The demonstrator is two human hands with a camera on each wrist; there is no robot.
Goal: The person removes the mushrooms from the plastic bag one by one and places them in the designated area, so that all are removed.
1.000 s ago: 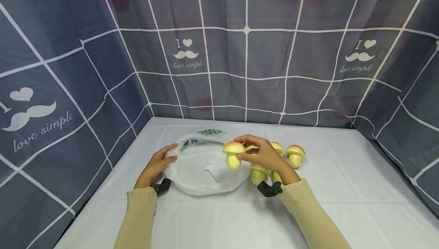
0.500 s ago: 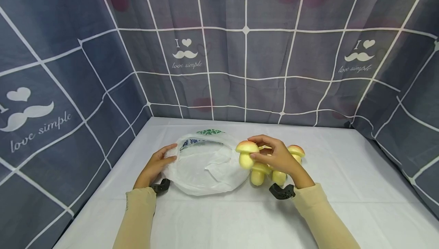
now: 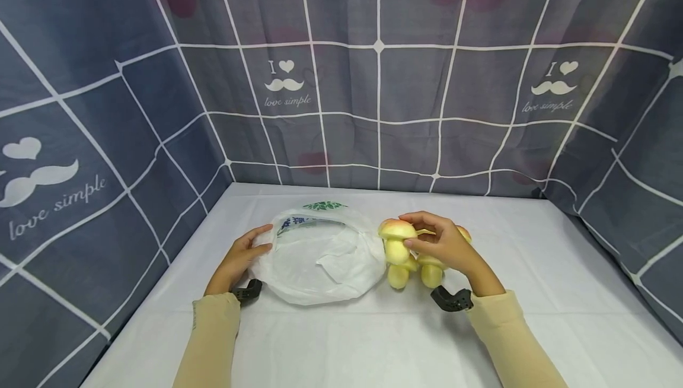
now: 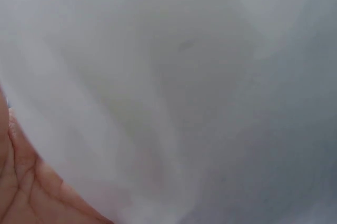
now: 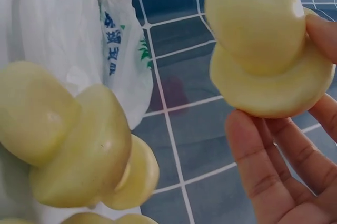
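Observation:
A white plastic bag with blue and green print lies spread on the table, its mouth wide. My left hand holds the bag at its left edge; in the left wrist view the white film covers most of the palm. My right hand pinches a toy mushroom, with yellow stem and reddish cap, between thumb and fingers. It is raised beside the bag's right edge. Under and behind that hand are more yellow mushrooms, partly hidden; the right wrist view shows several of them, one large mushroom in front.
The table has a white cloth. Dark checked curtains enclose it at the back and both sides. Each wrist wears a black camera mount.
My right hand has moved right with the mushroom, from over the bag's right side to above the other mushrooms. The left hand has stayed at the bag's edge.

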